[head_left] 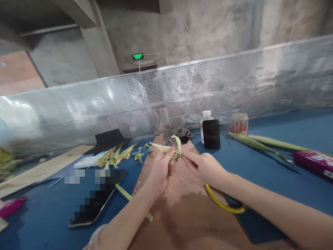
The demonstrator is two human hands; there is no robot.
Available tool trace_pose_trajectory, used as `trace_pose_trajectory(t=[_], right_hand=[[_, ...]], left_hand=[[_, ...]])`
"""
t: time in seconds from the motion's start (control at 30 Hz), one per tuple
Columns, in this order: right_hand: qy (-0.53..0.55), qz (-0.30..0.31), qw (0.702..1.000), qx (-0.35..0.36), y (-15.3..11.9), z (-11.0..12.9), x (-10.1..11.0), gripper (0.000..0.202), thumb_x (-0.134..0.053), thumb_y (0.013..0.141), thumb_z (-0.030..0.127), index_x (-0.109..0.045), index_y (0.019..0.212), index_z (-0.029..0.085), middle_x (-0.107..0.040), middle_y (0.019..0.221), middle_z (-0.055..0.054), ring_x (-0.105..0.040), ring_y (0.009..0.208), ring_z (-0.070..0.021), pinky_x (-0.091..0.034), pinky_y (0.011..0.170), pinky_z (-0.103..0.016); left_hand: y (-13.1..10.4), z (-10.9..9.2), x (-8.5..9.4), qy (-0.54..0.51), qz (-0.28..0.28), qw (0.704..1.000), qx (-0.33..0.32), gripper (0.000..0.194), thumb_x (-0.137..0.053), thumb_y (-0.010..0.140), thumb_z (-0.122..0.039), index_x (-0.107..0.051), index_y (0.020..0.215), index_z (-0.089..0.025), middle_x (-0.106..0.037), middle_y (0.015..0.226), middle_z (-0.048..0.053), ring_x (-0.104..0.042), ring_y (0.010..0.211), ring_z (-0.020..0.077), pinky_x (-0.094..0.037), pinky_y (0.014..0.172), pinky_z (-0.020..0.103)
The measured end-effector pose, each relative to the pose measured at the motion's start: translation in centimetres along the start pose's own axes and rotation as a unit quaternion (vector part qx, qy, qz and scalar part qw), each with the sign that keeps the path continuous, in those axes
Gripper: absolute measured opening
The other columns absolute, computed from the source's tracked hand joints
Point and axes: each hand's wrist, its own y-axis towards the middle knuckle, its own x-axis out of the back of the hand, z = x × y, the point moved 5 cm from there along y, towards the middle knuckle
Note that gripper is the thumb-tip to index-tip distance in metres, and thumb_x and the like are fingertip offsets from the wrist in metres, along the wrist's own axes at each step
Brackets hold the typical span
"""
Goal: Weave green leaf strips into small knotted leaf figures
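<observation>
Over the brown board, my left hand is closed on a pale green leaf piece, whose pointed strips stick out to the left and upward. A narrow end hangs below the fingers. My right hand pinches at the small green knot of the same piece, its fingertips close together. A loose pale strip lies beside and partly behind my left forearm.
Grey yarn lies at the board's far end. A phone leans on a white bottle. Around are a jar, long leaves, a purple package, a yellow ring, folded leaf pieces and a dark tablet-like object.
</observation>
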Motion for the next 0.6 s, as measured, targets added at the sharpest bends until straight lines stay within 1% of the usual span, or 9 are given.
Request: trace_pose_trajectory(t=[0.1,0.2,0.33,0.47,0.6], right_hand=[[0.004,-0.004,1.000,0.000,0.0,-0.2,-0.1,0.023,-0.037,0.083,0.024,-0.059,0.089,0.017,-0.056,0.053,0.000,-0.040,0.040,-0.0091,-0.021,0.044,-0.021],[0.013,-0.001,1.000,0.021,0.0,-0.2,0.0,0.023,-0.037,0.082,0.023,-0.057,0.088,0.016,-0.055,0.053,-0.001,-0.041,0.041,-0.0097,-0.022,0.044,-0.021],[0.015,-0.007,0.999,0.040,-0.1,-0.2,0.3,0.022,-0.035,0.081,0.020,-0.055,0.087,0.014,-0.053,0.051,0.000,-0.041,0.041,-0.0097,-0.020,0.044,-0.021],[-0.022,-0.006,0.999,0.046,-0.2,-0.1,0.2,0.023,-0.034,0.082,0.022,-0.055,0.085,0.014,-0.052,0.048,0.000,-0.039,0.038,-0.0088,-0.017,0.043,-0.022],[-0.049,-0.006,0.997,0.052,-0.3,0.2,0.1,0.025,-0.033,0.084,0.024,-0.056,0.080,0.015,-0.050,0.045,0.001,-0.035,0.036,-0.0080,-0.014,0.043,-0.023]], left_hand=[[0.1,0.1,0.0,-0.002,0.023,1.000,0.006,0.026,-0.059,0.072,-0.030,-0.038,0.063,-0.017,-0.024,0.046,-0.010,-0.015,0.036,0.0018,-0.009,0.035,0.015],[0.3,0.6,0.2,0.014,0.042,0.999,0.022,0.022,-0.059,0.071,-0.029,-0.043,0.065,-0.016,-0.028,0.045,-0.009,-0.018,0.037,0.0023,-0.009,0.035,0.015],[0.4,1.0,0.4,0.025,0.053,0.998,0.023,0.021,-0.058,0.072,-0.029,-0.045,0.063,-0.016,-0.031,0.044,-0.008,-0.017,0.037,0.0028,-0.008,0.036,0.016],[0.3,1.0,0.3,0.033,0.048,0.998,0.024,0.021,-0.059,0.071,-0.029,-0.045,0.063,-0.016,-0.029,0.043,-0.009,-0.016,0.037,0.0032,-0.008,0.036,0.017],[0.3,0.6,0.5,0.055,0.012,0.998,0.002,0.024,-0.061,0.069,-0.027,-0.043,0.059,-0.016,-0.022,0.042,-0.010,-0.013,0.037,0.0034,-0.008,0.036,0.018]])
